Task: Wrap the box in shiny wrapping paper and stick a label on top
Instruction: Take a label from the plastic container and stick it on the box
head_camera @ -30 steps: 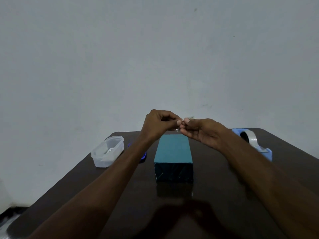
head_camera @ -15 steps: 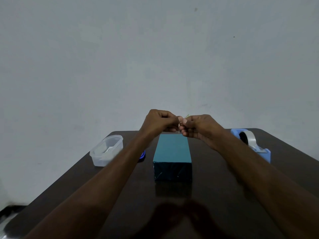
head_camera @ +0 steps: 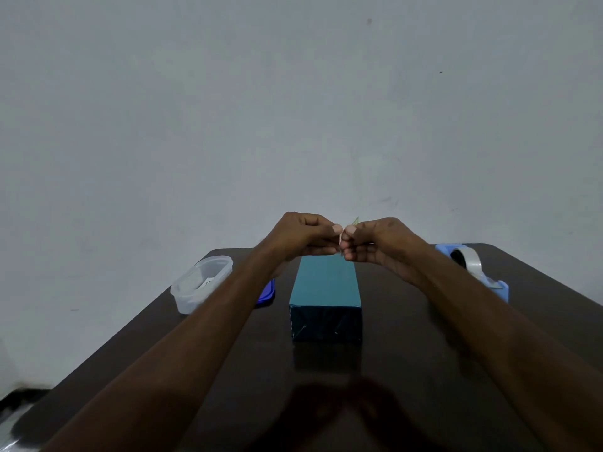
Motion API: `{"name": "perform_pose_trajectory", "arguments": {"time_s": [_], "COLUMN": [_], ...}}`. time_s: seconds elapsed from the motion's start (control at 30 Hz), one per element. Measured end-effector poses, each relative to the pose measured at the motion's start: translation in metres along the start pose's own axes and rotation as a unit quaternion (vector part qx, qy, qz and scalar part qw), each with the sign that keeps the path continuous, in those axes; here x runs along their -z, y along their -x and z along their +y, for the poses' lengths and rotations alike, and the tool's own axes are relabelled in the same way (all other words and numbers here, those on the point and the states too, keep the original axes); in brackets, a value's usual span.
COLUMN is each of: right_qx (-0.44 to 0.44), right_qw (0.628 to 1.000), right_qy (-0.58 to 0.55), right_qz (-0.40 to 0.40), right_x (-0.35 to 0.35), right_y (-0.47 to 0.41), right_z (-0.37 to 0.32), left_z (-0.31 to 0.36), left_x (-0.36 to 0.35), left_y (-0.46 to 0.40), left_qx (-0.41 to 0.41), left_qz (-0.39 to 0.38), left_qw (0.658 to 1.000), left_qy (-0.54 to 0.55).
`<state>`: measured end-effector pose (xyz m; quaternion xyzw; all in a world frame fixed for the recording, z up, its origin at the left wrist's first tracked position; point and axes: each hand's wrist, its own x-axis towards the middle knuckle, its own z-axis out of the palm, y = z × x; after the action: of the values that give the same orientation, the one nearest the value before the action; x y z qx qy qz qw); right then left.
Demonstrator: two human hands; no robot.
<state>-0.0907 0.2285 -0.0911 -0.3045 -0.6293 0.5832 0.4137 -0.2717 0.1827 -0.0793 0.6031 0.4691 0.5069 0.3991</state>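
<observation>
A long box [head_camera: 326,290] covered in shiny teal wrapping paper lies lengthwise on the dark table [head_camera: 424,370], its near end folded shut. Above its far end, my left hand [head_camera: 303,234] and my right hand [head_camera: 375,243] meet fingertip to fingertip. Both pinch a small label [head_camera: 354,220]; only a pale greenish corner and a sliver between the thumbs show. The rest of the label is hidden by my fingers.
A clear plastic tub [head_camera: 202,283] stands at the left, its blue lid [head_camera: 266,293] lying beside it under my left forearm. A blue tape dispenser [head_camera: 473,267] with a clear roll sits at the right. A plain grey wall rises behind the table.
My hands have closed tighter together and the right fingers curled in around the small label. The box has not moved.
</observation>
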Motion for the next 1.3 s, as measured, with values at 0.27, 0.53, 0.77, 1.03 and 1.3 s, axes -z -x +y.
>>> {"name": "perform_pose_trajectory", "arguments": {"time_s": [0.27,0.53,0.77,1.03,1.3], "right_qx": [0.017,0.039,0.012,0.019,0.041], "right_qw": [0.999,0.997,0.999,0.999,0.999], "right_qy": [0.026,0.064,0.032,0.033,0.028], "right_qz": [0.008,0.004,-0.002,-0.004,-0.004], "right_x": [0.000,0.000,0.002,0.010,0.015], "right_y": [-0.001,-0.008,-0.009,-0.011,-0.013], "right_z": [0.000,0.008,0.004,0.002,0.004], "left_z": [-0.006,-0.005,-0.008,-0.011,-0.008], "left_x": [0.002,0.000,0.003,-0.003,-0.007], "left_y": [-0.001,-0.003,-0.010,-0.019,-0.025], "left_qx": [0.012,0.027,0.054,0.048,0.040], "left_qz": [-0.009,0.002,-0.010,-0.016,-0.012], "left_qw": [1.000,0.999,0.997,0.996,0.997], "left_qy": [0.019,0.024,0.056,0.067,0.071]}}
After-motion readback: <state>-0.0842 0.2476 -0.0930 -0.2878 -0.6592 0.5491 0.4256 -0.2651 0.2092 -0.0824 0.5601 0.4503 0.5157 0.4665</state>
